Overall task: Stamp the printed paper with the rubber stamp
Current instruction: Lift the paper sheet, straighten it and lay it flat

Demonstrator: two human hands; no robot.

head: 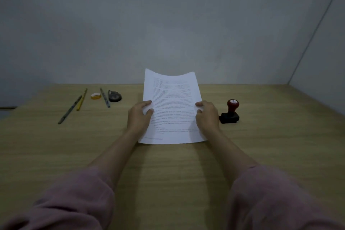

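A white printed paper [172, 102] is held over the wooden table [168, 164], its near edge resting on the surface and its far edge lifted and curved. My left hand [139, 116] grips the sheet's left edge, thumb on top. My right hand [207, 115] grips the right edge the same way. The rubber stamp [231, 112], with a red knob handle and a black base, stands upright on the table just right of my right hand, apart from it.
At the far left of the table lie three pens or pencils [70, 107], a small orange tape roll [96, 96] and a dark correction-tape dispenser [114, 96]. A grey wall rises behind the table; another wall closes the right side.
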